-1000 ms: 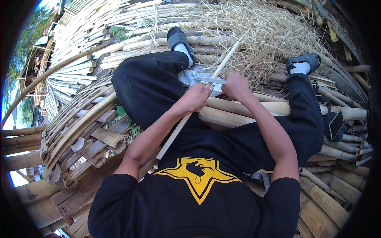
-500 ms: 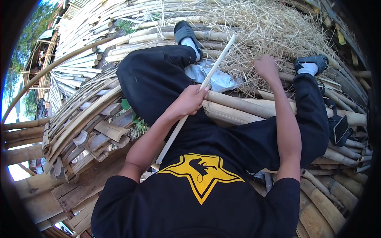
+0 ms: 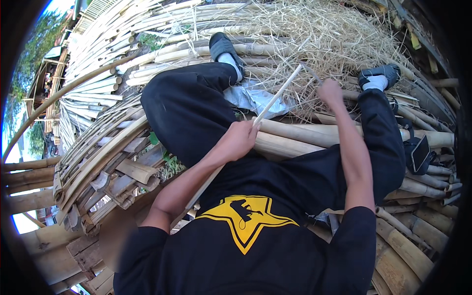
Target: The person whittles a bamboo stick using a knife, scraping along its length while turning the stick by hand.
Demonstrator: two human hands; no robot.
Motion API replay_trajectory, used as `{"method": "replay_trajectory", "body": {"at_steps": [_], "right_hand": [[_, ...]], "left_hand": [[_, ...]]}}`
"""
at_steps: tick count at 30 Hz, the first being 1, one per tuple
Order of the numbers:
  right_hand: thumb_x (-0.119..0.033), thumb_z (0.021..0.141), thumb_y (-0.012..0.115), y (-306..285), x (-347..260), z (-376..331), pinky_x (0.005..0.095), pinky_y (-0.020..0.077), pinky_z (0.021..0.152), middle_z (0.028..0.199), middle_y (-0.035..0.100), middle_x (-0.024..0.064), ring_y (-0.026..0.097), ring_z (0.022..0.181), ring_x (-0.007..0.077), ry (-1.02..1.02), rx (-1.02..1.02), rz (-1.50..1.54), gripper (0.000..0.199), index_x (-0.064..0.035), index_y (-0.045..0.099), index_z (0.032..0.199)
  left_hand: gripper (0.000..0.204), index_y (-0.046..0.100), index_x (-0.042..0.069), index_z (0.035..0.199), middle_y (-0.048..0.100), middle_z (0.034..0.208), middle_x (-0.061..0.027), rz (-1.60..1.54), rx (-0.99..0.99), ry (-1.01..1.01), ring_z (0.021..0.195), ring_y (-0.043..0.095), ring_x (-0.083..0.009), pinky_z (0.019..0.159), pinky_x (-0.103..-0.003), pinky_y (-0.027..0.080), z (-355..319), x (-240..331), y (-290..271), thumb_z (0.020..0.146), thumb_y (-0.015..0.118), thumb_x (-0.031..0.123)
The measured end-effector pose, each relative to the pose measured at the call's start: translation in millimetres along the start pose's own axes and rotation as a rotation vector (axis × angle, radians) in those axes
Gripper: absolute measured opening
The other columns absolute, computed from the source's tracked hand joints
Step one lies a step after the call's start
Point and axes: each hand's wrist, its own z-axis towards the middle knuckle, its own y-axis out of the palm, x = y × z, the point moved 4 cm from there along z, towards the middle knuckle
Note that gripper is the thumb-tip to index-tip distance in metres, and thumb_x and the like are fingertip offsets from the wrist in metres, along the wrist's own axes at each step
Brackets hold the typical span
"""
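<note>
My left hand (image 3: 239,139) is closed around a long pale bamboo strip (image 3: 278,96). One end of the strip slants up and away to the right; the other runs back under my left forearm. Further right, my right hand (image 3: 330,92) is a fist gripping what looks like a knife (image 3: 311,73), its thin grey blade pointing up and left toward the strip's far end. The handle is hidden in the fist. Whether blade and strip touch, I cannot tell. A crumpled whitish plastic sack (image 3: 263,101) lies beyond my left hand.
Thick bamboo poles (image 3: 295,132) cross between my legs. Beyond the right hand spreads a heap of pale shavings (image 3: 339,37). Split bamboo pieces (image 3: 137,172) are stacked at left, near a curved pole (image 3: 64,91). A phone (image 3: 420,155) is by my right knee.
The strip has slid back through my left hand, so its far end is now lower and further right. My right hand has shifted slightly, and the blade now shows.
</note>
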Motion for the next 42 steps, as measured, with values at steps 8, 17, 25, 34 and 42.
{"method": "replay_trajectory", "body": {"at_steps": [8, 17, 25, 34, 42], "right_hand": [[-0.025, 0.076, 0.056, -12.0, -49.4, -10.8, 0.0456, 0.0505, 0.079, 0.085, 0.063, 0.0284, 0.063, 0.085, 0.0403, -0.201, -0.025, 0.263, 0.032, 0.0043, 0.066, 0.087], [-0.018, 0.072, 0.057, -11.5, -119.8, -113.3, 0.0456, 0.0524, 0.075, 0.08, 0.063, 0.0293, 0.064, 0.078, 0.0419, -0.513, -0.116, 0.177, 0.027, 0.0068, 0.064, 0.081], [-0.021, 0.072, 0.061, -2.7, -75.5, -42.6, 0.0436, 0.053, 0.076, 0.091, 0.065, 0.0255, 0.065, 0.087, 0.0375, -0.223, -0.087, 0.053, 0.027, 0.0016, 0.067, 0.086], [-0.025, 0.075, 0.062, -11.7, -35.2, -12.1, 0.0436, 0.0524, 0.077, 0.095, 0.065, 0.0238, 0.064, 0.09, 0.0375, -0.156, 0.056, -0.017, 0.031, 0.0001, 0.066, 0.092], [-0.023, 0.073, 0.062, -11.8, -45.1, -16.5, 0.0453, 0.0515, 0.077, 0.09, 0.065, 0.0258, 0.063, 0.088, 0.0397, -0.202, 0.062, -0.002, 0.033, 0.0045, 0.064, 0.091]], "left_hand": [[0.033, 0.038, 0.012, 0.074, 0.024, 0.051, 0.0079, -1.014, -0.384, -0.438, 0.037, 0.02, -0.0008, 0.031, -0.019, 0.015, 2.9, -7.0, -22.9, 0.099, 0.043, 0.033], [0.034, 0.038, 0.012, 0.072, 0.026, 0.053, 0.0082, -0.953, -0.467, -0.376, 0.036, 0.021, -0.0008, 0.03, -0.019, 0.015, 29.0, 5.1, -9.9, 0.099, 0.043, 0.032], [0.032, 0.038, 0.013, 0.074, 0.026, 0.053, 0.0085, -0.9, -0.378, -0.485, 0.038, 0.019, -0.0007, 0.032, -0.019, 0.014, 10.5, -11.9, -12.6, 0.099, 0.043, 0.032], [0.031, 0.038, 0.013, 0.076, 0.024, 0.053, 0.0084, -0.967, -0.462, -0.56, 0.038, 0.019, -0.0004, 0.033, -0.019, 0.014, -29.6, -7.3, -10.2, 0.099, 0.043, 0.033], [0.031, 0.038, 0.012, 0.077, 0.025, 0.052, 0.008, -0.955, -0.39, -0.542, 0.037, 0.021, -0.0008, 0.033, -0.019, 0.015, -37.3, -5.5, -8.5, 0.099, 0.042, 0.033]]}}
